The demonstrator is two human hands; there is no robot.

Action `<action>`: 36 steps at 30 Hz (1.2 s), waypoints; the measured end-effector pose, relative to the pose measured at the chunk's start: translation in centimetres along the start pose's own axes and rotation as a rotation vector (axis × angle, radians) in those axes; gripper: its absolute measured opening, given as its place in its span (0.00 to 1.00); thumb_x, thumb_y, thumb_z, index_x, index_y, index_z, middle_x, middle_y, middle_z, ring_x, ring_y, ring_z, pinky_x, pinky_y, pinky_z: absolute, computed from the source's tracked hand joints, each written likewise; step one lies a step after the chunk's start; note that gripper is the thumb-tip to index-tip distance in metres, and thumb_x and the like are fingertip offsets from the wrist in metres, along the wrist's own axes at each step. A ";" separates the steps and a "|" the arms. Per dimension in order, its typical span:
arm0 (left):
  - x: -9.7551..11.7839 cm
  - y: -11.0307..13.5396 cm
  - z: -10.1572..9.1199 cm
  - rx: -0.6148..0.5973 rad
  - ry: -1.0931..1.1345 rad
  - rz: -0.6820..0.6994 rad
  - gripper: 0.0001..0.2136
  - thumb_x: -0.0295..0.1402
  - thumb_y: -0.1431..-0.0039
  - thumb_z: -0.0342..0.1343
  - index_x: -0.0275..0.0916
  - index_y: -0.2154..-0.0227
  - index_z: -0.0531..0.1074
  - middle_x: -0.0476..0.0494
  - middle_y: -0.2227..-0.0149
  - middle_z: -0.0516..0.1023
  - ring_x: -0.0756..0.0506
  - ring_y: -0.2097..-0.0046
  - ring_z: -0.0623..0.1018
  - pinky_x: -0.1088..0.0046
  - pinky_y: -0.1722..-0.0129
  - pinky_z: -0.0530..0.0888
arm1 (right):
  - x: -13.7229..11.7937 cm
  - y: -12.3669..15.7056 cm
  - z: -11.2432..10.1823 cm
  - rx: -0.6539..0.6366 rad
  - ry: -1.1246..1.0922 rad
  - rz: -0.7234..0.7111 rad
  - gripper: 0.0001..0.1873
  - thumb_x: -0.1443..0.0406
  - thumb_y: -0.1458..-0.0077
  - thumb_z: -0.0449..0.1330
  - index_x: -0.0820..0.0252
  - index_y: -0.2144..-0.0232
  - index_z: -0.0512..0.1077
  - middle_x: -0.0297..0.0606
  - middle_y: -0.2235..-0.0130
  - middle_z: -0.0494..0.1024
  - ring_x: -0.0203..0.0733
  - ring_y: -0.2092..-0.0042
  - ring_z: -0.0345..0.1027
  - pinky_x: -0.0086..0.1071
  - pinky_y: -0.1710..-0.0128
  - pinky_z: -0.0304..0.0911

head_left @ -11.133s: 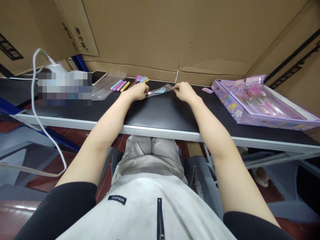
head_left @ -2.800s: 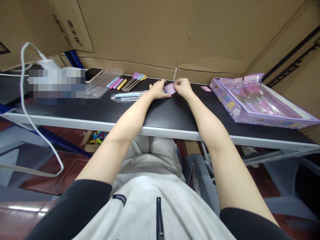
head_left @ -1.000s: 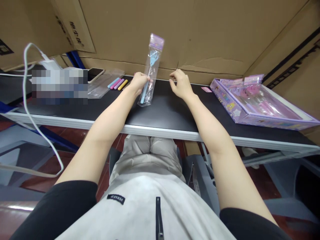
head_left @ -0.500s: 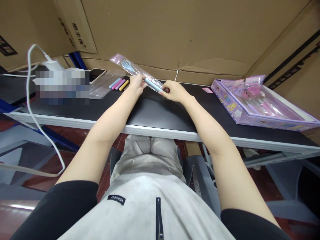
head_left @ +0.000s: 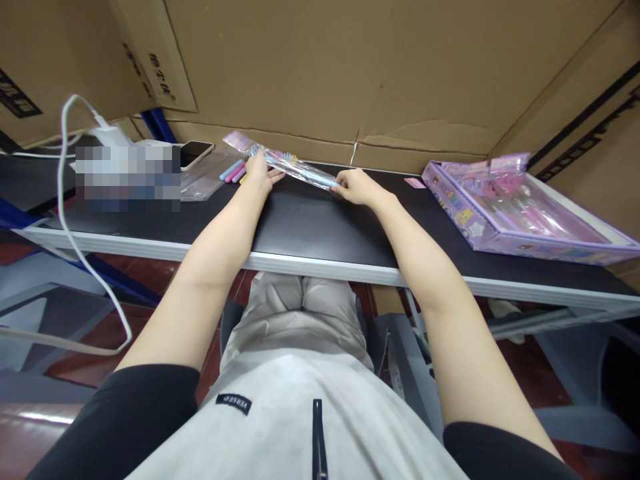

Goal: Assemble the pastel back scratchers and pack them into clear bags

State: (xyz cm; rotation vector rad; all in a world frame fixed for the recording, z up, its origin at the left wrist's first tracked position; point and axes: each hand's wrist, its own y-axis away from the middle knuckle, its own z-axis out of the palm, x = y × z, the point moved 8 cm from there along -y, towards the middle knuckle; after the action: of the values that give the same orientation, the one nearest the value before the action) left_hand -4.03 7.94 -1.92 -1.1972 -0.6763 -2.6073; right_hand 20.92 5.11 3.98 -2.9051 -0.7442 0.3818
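Note:
A clear bag with a purple header (head_left: 285, 161) holds a blue fork and lies stretched low over the black table (head_left: 320, 227), header end to the left. My right hand (head_left: 354, 189) pinches its right end. My left hand (head_left: 261, 175) rests by the middle of the bag, fingers touching it from below. Just behind my left hand lie coloured handles (head_left: 234, 171) in blue, pink and yellow.
A purple tray of packed items (head_left: 520, 207) sits at the right. Empty clear bags (head_left: 207, 179) and a phone (head_left: 196, 151) lie at the left, near a white charger with its cable (head_left: 70, 200). Cardboard boxes (head_left: 350, 67) wall the table's back.
The bagged fork, held upright in my left hand a second ago, has been tipped over to the left and lowered almost flat onto the table, with my right hand taking its right end.

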 end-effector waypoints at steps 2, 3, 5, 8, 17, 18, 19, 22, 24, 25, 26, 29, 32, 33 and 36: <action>0.2 0.7 -0.1 0.026 -0.013 0.029 0.17 0.40 0.22 0.63 0.46 0.36 0.76 0.40 0.49 0.90 0.39 0.43 0.89 0.64 0.37 0.82 | 0.1 0.2 -0.2 -0.020 0.030 0.028 0.15 0.64 0.30 0.64 0.66 0.47 0.86 0.54 0.49 0.88 0.56 0.47 0.82 0.44 0.39 0.72; 0.3 1.1 0.0 0.030 -0.035 0.055 0.15 0.38 0.21 0.61 0.44 0.37 0.77 0.39 0.48 0.90 0.39 0.42 0.89 0.64 0.37 0.82 | 0.2 0.3 -0.2 -0.028 0.040 0.042 0.15 0.65 0.30 0.64 0.66 0.47 0.86 0.54 0.49 0.88 0.56 0.47 0.82 0.43 0.40 0.72; 0.5 1.9 0.1 0.036 -0.063 0.076 0.12 0.34 0.19 0.58 0.40 0.39 0.78 0.38 0.47 0.89 0.38 0.40 0.88 0.63 0.36 0.82 | 0.4 0.4 -0.2 -0.037 0.053 0.062 0.15 0.66 0.30 0.64 0.66 0.47 0.86 0.53 0.49 0.88 0.55 0.47 0.82 0.41 0.41 0.72; 0.7 2.9 0.3 0.036 -0.107 0.088 0.13 0.28 0.19 0.55 0.33 0.39 0.77 0.35 0.41 0.87 0.37 0.37 0.87 0.61 0.34 0.82 | 0.8 0.4 -0.2 -0.036 0.060 0.068 0.15 0.66 0.30 0.64 0.66 0.46 0.85 0.53 0.49 0.88 0.54 0.48 0.82 0.41 0.41 0.72; 1.2 3.7 0.4 0.052 -0.193 0.160 0.14 0.24 0.22 0.53 0.28 0.40 0.76 0.30 0.40 0.86 0.37 0.36 0.86 0.64 0.37 0.84 | 1.3 0.4 -0.3 -0.001 0.090 0.019 0.16 0.66 0.30 0.62 0.66 0.48 0.86 0.55 0.50 0.88 0.56 0.49 0.83 0.43 0.42 0.73; 1.2 3.7 0.4 0.052 -0.194 0.162 0.14 0.23 0.22 0.53 0.29 0.40 0.77 0.32 0.42 0.87 0.37 0.36 0.86 0.64 0.37 0.84 | 1.3 0.5 -0.3 -0.001 0.100 0.018 0.16 0.66 0.30 0.61 0.66 0.48 0.86 0.55 0.50 0.88 0.56 0.48 0.83 0.43 0.42 0.73; 1.1 3.6 0.5 0.055 -0.187 0.162 0.14 0.23 0.23 0.53 0.32 0.42 0.78 0.35 0.45 0.88 0.37 0.36 0.86 0.63 0.37 0.84 | 1.4 0.5 -0.3 -0.001 0.108 0.015 0.16 0.67 0.29 0.61 0.66 0.48 0.86 0.55 0.50 0.88 0.56 0.48 0.82 0.43 0.43 0.73; 1.0 3.6 0.6 0.055 -0.147 0.163 0.14 0.23 0.26 0.56 0.39 0.45 0.81 0.40 0.57 0.89 0.36 0.37 0.87 0.59 0.38 0.85 | 1.5 0.6 -0.2 0.003 0.132 0.016 0.16 0.67 0.29 0.60 0.67 0.48 0.85 0.56 0.50 0.88 0.56 0.48 0.82 0.43 0.44 0.73; 1.1 3.7 0.7 0.043 -0.139 0.165 0.13 0.23 0.26 0.56 0.38 0.45 0.80 0.41 0.58 0.88 0.36 0.38 0.87 0.60 0.38 0.85 | 1.5 0.5 -0.1 0.006 0.136 0.024 0.17 0.67 0.30 0.60 0.67 0.48 0.85 0.56 0.50 0.88 0.56 0.48 0.82 0.42 0.44 0.73; 1.2 3.6 0.7 0.032 -0.142 0.166 0.12 0.24 0.26 0.57 0.36 0.45 0.80 0.40 0.57 0.88 0.36 0.38 0.87 0.62 0.38 0.85 | 1.4 0.5 -0.1 0.009 0.128 0.024 0.17 0.67 0.30 0.60 0.67 0.48 0.85 0.55 0.50 0.88 0.56 0.48 0.82 0.42 0.45 0.73; 1.3 3.6 0.8 0.021 -0.142 0.169 0.11 0.24 0.25 0.56 0.34 0.45 0.79 0.39 0.55 0.88 0.37 0.39 0.88 0.63 0.39 0.85 | 1.3 0.4 0.0 0.013 0.111 0.021 0.16 0.67 0.31 0.60 0.67 0.48 0.86 0.54 0.51 0.88 0.55 0.49 0.82 0.42 0.45 0.74; 1.5 3.1 1.0 -0.012 -0.108 0.176 0.11 0.28 0.22 0.56 0.33 0.43 0.78 0.37 0.54 0.89 0.38 0.43 0.89 0.62 0.40 0.85 | 0.6 0.0 0.3 0.027 0.032 -0.003 0.15 0.66 0.33 0.62 0.66 0.51 0.86 0.51 0.55 0.89 0.54 0.50 0.82 0.42 0.44 0.74; 1.1 2.0 0.8 -0.021 -0.021 0.135 0.13 0.33 0.22 0.58 0.39 0.40 0.78 0.38 0.56 0.90 0.38 0.45 0.90 0.60 0.41 0.86 | 0.0 -0.3 0.6 0.028 -0.024 -0.030 0.14 0.64 0.35 0.64 0.65 0.53 0.86 0.49 0.58 0.89 0.53 0.52 0.82 0.42 0.44 0.74; 1.0 1.5 0.8 -0.023 0.006 0.116 0.14 0.34 0.23 0.59 0.40 0.39 0.78 0.38 0.57 0.90 0.37 0.46 0.90 0.59 0.41 0.87 | -0.1 -0.3 0.8 0.021 -0.034 -0.039 0.14 0.63 0.36 0.64 0.65 0.54 0.86 0.48 0.58 0.88 0.53 0.52 0.82 0.42 0.44 0.74; 0.7 0.6 0.8 -0.029 0.062 0.091 0.18 0.34 0.27 0.62 0.42 0.37 0.78 0.37 0.56 0.90 0.36 0.47 0.91 0.58 0.42 0.87 | 0.0 -0.5 1.0 0.017 -0.045 -0.062 0.14 0.63 0.36 0.64 0.64 0.54 0.86 0.48 0.58 0.88 0.54 0.51 0.81 0.44 0.44 0.75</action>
State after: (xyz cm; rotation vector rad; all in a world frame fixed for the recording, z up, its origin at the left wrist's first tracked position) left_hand -3.73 7.76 -0.79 -1.1225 -0.5613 -2.5752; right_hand 20.43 5.61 3.14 -2.8586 -0.8317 0.4454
